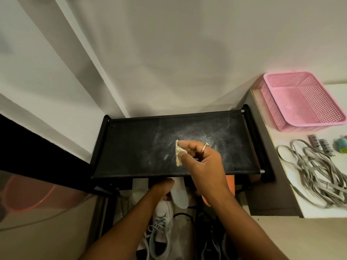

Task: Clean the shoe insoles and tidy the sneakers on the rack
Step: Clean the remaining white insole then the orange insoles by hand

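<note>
Centrally, above the black rack (131,147), its top shelf smeared with whitish dust: right hand (203,158), thumb and forefinger pinched on a small pale wad of cloth (178,153). Wad touching or just over the shelf fabric, hard to tell which. Ring (205,147) on one raised finger.

Lower centre, just under the shelf's front edge: left hand (163,187), fingers curled round the side of a pale insole (180,197), rounded end toward the bottom of the frame.

Beneath that, bottom centre: grey-laced white sneaker (161,224), and beside it to the right a dark sneaker (213,243), mostly hidden by the right forearm.

Right edge: pink basket (300,104) on a white counter (279,137), with a heap of loose grey shoelaces (317,177) lower down the frame.

Lower left: pinkish basin (28,196), blurred.
</note>
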Demonstrator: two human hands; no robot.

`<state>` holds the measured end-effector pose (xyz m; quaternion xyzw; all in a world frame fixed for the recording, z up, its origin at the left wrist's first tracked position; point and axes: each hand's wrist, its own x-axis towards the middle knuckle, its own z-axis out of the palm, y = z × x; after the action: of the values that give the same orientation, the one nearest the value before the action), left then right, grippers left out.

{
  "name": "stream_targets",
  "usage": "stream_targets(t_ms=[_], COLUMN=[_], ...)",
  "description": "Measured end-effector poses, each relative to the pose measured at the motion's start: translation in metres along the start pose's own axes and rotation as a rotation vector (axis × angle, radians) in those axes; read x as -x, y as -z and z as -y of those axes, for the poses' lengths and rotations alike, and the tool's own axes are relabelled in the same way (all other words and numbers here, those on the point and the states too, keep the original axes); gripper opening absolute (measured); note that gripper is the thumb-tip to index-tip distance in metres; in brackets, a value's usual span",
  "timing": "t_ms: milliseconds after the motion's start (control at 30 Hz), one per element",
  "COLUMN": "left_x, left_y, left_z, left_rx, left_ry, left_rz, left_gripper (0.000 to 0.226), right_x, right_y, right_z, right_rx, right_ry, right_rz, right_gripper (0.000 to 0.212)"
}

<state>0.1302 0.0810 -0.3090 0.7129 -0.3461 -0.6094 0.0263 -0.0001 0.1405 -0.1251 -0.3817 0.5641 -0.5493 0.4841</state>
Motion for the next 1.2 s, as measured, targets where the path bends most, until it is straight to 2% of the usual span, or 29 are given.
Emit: stream_targets(t_ms=[67,100,367,567,700,833,1000,1200], left_x=[0.045,0.059,0.166,0.258,0.312,0.380,0.474,0.601], left_y=[0.004,0.007,0.024,0.040,0.051,0.057,0.056,0.054], left_z=[-0.009,-0.007,0.015,0.024,0.021,0.001,-0.024,-0.025], left_rx=[-0.005,0.012,0.016,-0.004,0.059,0.132,0.283,0.530], left_ry=[0.031,0.023,0.043,-0.070,-0.132,-0.259,-0.512,-0.831], left_rz=[0.024,0.034,0.072,0.122,0.129,0.109,0.092,0.210], left_gripper=[0.007,0.006,0.036,0.014,0.029,0.043,0.033,0.031], right_x=[0.001,0.001,0.030,0.074,0.110,0.146,0.187,0.257], right_y=[0.004,0.005,0.008,0.014,0.021,0.028,0.035,0.039], right_z=[0.001,0.001,0.018,0.060,0.102,0.157,0.249,0.350], right_rx=[0.020,0.033,0.174,0.184,0.208,0.241,0.408,0.711], right_ry=[0.007,0.013,0.044,0.081,0.179,0.265,0.364,0.522], right_rz=[-0.008,-0.012,0.028,0.053,0.020,0.013,0.092,0.206], right_gripper=[0.022,0.022,0.019,0.020,0.020,0.017,0.015,0.016])
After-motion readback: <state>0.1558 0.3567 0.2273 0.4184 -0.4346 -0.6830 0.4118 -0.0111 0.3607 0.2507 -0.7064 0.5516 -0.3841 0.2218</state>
